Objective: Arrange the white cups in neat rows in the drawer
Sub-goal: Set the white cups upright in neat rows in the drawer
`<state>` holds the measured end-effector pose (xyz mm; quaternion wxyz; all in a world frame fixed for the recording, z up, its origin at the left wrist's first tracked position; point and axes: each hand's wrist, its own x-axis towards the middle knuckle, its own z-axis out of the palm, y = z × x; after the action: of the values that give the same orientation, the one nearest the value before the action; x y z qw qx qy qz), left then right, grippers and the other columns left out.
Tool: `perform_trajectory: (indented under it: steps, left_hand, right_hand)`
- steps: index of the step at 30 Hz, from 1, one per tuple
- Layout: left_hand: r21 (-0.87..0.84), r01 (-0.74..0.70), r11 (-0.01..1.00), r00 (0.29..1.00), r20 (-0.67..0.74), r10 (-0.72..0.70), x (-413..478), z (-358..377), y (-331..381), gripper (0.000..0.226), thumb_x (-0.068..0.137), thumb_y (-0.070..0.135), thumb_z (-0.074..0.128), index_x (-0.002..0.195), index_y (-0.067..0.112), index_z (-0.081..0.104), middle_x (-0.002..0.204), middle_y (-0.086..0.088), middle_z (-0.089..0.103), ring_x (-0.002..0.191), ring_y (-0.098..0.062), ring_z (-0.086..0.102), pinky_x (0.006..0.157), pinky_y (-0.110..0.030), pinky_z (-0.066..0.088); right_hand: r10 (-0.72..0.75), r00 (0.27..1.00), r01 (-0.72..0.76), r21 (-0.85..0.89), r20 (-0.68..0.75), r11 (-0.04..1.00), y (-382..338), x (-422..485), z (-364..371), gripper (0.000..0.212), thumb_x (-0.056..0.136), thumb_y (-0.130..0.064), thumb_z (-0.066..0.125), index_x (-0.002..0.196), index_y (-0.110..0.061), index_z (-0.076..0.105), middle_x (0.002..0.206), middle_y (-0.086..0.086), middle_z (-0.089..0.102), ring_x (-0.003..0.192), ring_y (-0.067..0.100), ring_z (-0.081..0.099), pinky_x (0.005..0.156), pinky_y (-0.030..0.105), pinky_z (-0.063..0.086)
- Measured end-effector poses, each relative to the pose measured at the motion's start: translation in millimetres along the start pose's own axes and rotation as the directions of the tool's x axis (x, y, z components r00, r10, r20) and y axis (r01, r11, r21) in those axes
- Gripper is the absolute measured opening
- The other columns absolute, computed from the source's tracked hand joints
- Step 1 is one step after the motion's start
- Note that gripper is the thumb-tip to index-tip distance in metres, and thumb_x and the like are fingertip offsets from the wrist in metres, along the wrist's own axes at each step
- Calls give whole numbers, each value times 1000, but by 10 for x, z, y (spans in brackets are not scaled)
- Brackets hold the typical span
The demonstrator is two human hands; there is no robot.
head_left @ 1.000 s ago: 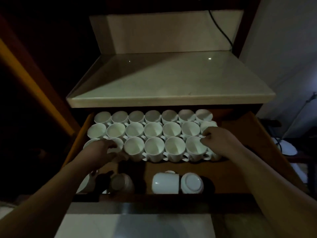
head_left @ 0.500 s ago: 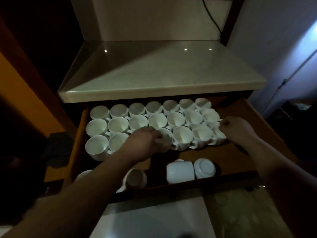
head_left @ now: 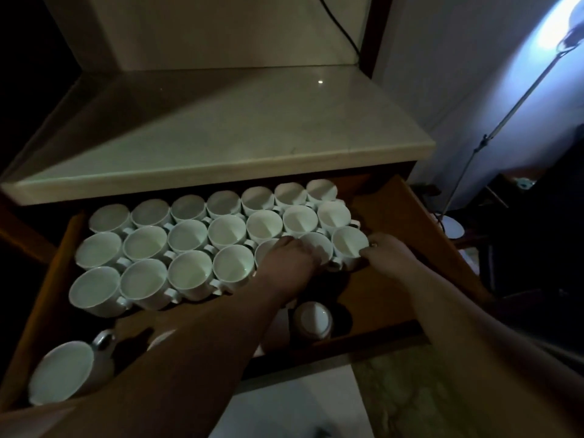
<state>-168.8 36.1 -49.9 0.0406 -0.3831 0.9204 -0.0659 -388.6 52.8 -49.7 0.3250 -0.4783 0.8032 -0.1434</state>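
Note:
The wooden drawer point(head_left: 382, 298) is pulled out and holds three rows of upright white cups point(head_left: 189, 237). My left hand point(head_left: 289, 262) reaches across the front row, covers one cup and curls its fingers over the rim of the cup beside it point(head_left: 317, 245). My right hand point(head_left: 390, 254) holds the rightmost front-row cup point(head_left: 349, 245) by its right side. A loose cup point(head_left: 64, 373) lies tilted in the front left corner. Another cup point(head_left: 313, 320) lies on its side near the front wall. My left forearm hides the drawer floor between them.
A pale stone countertop point(head_left: 221, 137) overhangs the back of the drawer. A dark cable point(head_left: 341, 26) runs down the back wall. To the right stands a thin lamp stand point(head_left: 505, 118) with a white base on the floor.
My left hand has moved rightward along the front row, from its left end to the cups near the right end. My right hand stays at the rightmost cup. The view has shifted left.

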Motion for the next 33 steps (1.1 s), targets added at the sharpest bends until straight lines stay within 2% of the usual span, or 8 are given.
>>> perform_trajectory:
  steps: [3,8,12,15,20,25,29,33]
  left_hand:
    - [4,3,1000,999,34,-3,37,44,-1,23,94,28,50,103,19,69,102,-5,68,103,-28,60,94,-40,39]
    - [-19,17,1000,1000,9,-17,77,128,-9,26,96,37,49,101,21,69,100,-4,69,101,-27,62,94,-41,41]
    - [-313,82,946,993,-55,-105,3,212,-165,49,86,56,46,116,23,68,111,-2,68,105,-24,61,89,-38,49]
    - [-526,188,829,971,-30,-239,-341,64,-511,35,83,46,57,104,21,71,103,-4,70,100,-26,64,80,-34,48]
    - [-535,546,645,773,26,-633,-1457,-118,-1221,20,91,27,66,105,16,74,100,-5,74,93,-25,69,74,-31,50]
    - [-317,706,633,708,344,-617,-2419,-190,-1647,18,88,40,69,100,27,73,94,6,72,90,-13,68,74,-29,52]
    - [-313,725,614,662,562,-496,-2837,-218,-1741,36,79,46,67,112,33,69,104,10,68,90,-9,65,78,-26,54]
    - [-209,620,756,683,618,-389,-2918,34,-1861,33,83,38,70,114,40,61,120,7,63,105,-16,62,90,-28,51]
  right_hand:
    - [-14,1000,14,-57,-6,998,24,79,18,34,91,-23,70,123,-16,62,121,11,59,86,20,62,59,29,45]
    - [-51,998,54,-113,37,992,23,131,-81,40,84,-27,82,117,-14,64,100,1,59,84,14,57,66,31,45]
    - [-78,996,83,-120,47,989,103,179,-87,46,84,-31,81,123,-13,63,113,5,62,82,11,57,64,29,46]
    - [-101,993,90,-184,-53,979,36,162,-57,55,87,-41,75,134,-18,57,129,10,57,90,20,63,71,35,56]
    - [-323,946,320,-214,20,923,-675,-126,176,40,90,-47,62,124,-25,64,126,5,65,111,27,63,91,40,54]
    - [-510,696,683,-246,505,688,-1560,-754,843,40,89,-48,68,122,-24,67,117,-3,70,104,16,66,90,37,54]
    - [-471,514,803,-210,717,558,-1953,-1202,1518,46,87,-48,72,124,-22,64,115,0,69,101,21,64,82,37,52]
    - [-449,434,850,-189,781,493,-2105,-1431,1951,83,81,-52,75,148,-59,26,138,-8,59,118,22,61,89,30,46]
